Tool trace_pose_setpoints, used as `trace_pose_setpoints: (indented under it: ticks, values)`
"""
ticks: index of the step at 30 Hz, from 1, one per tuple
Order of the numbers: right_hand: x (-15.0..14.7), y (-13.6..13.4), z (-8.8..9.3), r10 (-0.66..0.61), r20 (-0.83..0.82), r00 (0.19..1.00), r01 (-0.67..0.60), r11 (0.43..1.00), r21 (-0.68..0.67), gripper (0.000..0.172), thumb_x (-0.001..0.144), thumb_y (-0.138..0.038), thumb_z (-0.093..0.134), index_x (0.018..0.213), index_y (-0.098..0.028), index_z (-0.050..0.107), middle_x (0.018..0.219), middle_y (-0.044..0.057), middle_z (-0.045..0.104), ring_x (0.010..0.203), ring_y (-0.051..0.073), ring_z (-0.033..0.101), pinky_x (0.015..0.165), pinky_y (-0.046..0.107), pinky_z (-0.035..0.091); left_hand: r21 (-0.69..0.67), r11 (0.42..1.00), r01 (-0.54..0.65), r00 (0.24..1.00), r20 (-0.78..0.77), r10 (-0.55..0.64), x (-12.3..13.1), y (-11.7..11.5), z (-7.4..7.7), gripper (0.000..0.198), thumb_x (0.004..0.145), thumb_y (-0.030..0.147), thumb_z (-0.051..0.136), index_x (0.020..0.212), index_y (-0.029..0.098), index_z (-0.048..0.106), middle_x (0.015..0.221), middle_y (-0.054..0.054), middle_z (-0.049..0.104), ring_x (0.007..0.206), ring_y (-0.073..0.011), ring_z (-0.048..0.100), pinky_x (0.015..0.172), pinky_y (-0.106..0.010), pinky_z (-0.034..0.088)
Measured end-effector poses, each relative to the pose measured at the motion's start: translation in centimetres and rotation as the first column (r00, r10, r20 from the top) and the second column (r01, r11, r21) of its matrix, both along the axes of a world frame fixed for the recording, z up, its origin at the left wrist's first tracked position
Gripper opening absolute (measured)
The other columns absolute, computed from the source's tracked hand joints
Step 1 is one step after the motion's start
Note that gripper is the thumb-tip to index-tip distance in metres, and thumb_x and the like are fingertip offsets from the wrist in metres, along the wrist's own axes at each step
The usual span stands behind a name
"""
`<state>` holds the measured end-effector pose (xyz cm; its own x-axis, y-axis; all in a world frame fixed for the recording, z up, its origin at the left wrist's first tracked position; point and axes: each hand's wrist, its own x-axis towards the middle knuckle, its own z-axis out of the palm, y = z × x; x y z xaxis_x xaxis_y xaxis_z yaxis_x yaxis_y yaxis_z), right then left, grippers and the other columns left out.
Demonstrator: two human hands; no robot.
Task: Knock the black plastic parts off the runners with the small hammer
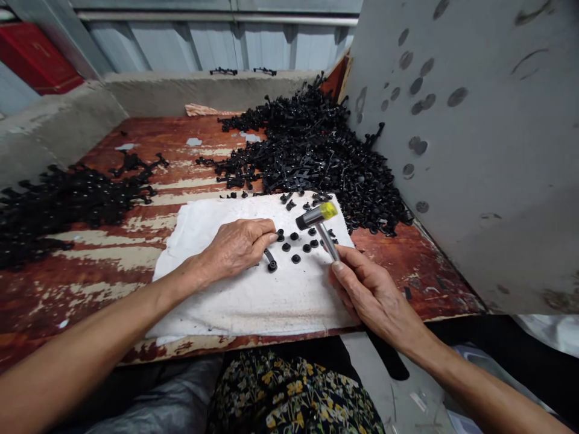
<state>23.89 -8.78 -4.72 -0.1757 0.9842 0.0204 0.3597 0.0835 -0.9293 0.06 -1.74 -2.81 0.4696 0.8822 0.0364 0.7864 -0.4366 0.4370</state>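
Note:
On the white cloth (212, 307), my left hand (242, 244) is closed, its fingertips pinched at a small black round part (280, 235). A short black link piece (271, 260) with a round end shows just below those fingers, partly covered by the hand. My right hand (368, 289) grips the metal handle of a small mallet (319, 220), which has one yellow face and one black face. The mallet head is raised over the cloth. Several loose black round parts (295, 259) are spread between the two hands.
A large heap of black plastic parts (307, 150) lies behind the cloth, against a grey panel (461, 150) on the right. Another black pile (67, 205) is at the left on the worn red tabletop (149, 135). A concrete ledge (181, 96) runs along the back.

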Motion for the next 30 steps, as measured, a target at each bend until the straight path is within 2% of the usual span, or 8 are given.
trace_pose_setpoints:
  ticks: [3,6,13,15,20,25,28,30]
  values:
    - [-0.1,0.6,0.2,0.066,0.159,0.985,-0.097,0.976,0.196,0.045,0.095,-0.024,0.044,0.138,-0.017,0.051,0.114,0.013,0.068,0.114,0.026,0.060,0.094,0.046,0.052,0.036,0.999,0.032,0.998,-0.058,-0.030,-0.2,0.3,0.0,0.029,0.092,0.032,0.040,0.079,0.020,0.062,0.076,-0.002,0.063,0.067,-0.0152,0.053,0.063,-0.028,0.039]
    - [-0.2,1.2,0.3,0.152,0.269,0.951,-0.236,0.919,0.315,0.054,0.093,-0.013,0.038,0.147,-0.017,0.041,0.139,0.015,0.056,0.124,0.026,0.056,0.104,0.049,0.045,0.023,0.998,0.058,0.994,-0.089,-0.056,-0.4,0.8,0.2,0.028,0.092,0.033,0.041,0.077,0.020,0.061,0.072,-0.001,0.061,0.064,-0.0147,0.051,0.062,-0.028,0.037]
    - [-0.2,2.1,0.4,0.174,0.512,0.841,-0.355,0.891,0.281,0.065,0.087,-0.006,0.039,0.149,-0.022,0.040,0.101,0.012,0.070,0.092,0.026,0.069,0.087,0.048,0.057,-0.019,0.994,0.110,0.992,-0.057,-0.111,-1.0,1.8,-0.1,0.026,0.091,0.031,0.041,0.085,0.021,0.063,0.076,-0.001,0.064,0.069,-0.0147,0.055,0.066,-0.027,0.038]
    - [-0.3,2.0,0.8,0.176,0.517,0.838,-0.369,0.880,0.299,0.064,0.087,-0.006,0.039,0.149,-0.022,0.041,0.101,0.012,0.070,0.092,0.026,0.068,0.086,0.047,0.057,-0.026,0.993,0.111,0.992,-0.053,-0.112,-1.1,1.9,-0.1,0.026,0.091,0.031,0.041,0.082,0.020,0.062,0.073,-0.001,0.062,0.066,-0.0143,0.054,0.065,-0.027,0.038]
    - [-0.7,1.6,1.7,0.099,0.371,0.923,-0.283,0.829,0.482,0.062,0.091,-0.005,0.036,0.151,-0.019,0.035,0.113,0.014,0.068,0.100,0.024,0.065,0.086,0.042,0.057,0.007,0.992,0.126,0.991,-0.038,-0.125,-1.1,1.7,-0.1,0.028,0.093,0.033,0.042,0.076,0.019,0.060,0.069,-0.001,0.058,0.065,-0.0143,0.051,0.064,-0.028,0.038]
    - [-0.6,1.9,1.5,0.157,0.496,0.854,-0.354,0.874,0.332,0.063,0.087,-0.007,0.039,0.148,-0.020,0.042,0.100,0.013,0.070,0.087,0.025,0.068,0.083,0.046,0.057,0.080,0.988,0.132,0.991,-0.028,-0.130,-1.1,1.5,-0.6,0.029,0.093,0.030,0.042,0.073,0.019,0.060,0.068,-0.001,0.057,0.064,-0.0143,0.050,0.065,-0.028,0.039]
    - [-0.7,1.9,1.7,0.104,0.415,0.904,-0.289,0.863,0.414,0.064,0.089,-0.007,0.038,0.152,-0.021,0.036,0.104,0.012,0.069,0.090,0.024,0.067,0.086,0.042,0.056,0.090,0.986,0.137,0.990,-0.029,-0.135,-1.1,1.5,-0.8,0.031,0.094,0.031,0.041,0.071,0.019,0.059,0.066,-0.001,0.055,0.062,-0.0140,0.048,0.063,-0.028,0.038]
    - [-0.7,1.9,1.8,0.100,0.422,0.901,-0.291,0.860,0.419,0.065,0.088,-0.007,0.038,0.152,-0.021,0.036,0.098,0.012,0.069,0.083,0.023,0.066,0.079,0.040,0.058,0.087,0.986,0.141,0.990,-0.029,-0.139,-1.2,1.5,-0.8,0.031,0.094,0.031,0.041,0.071,0.019,0.057,0.065,0.000,0.054,0.061,-0.0138,0.048,0.063,-0.028,0.037]
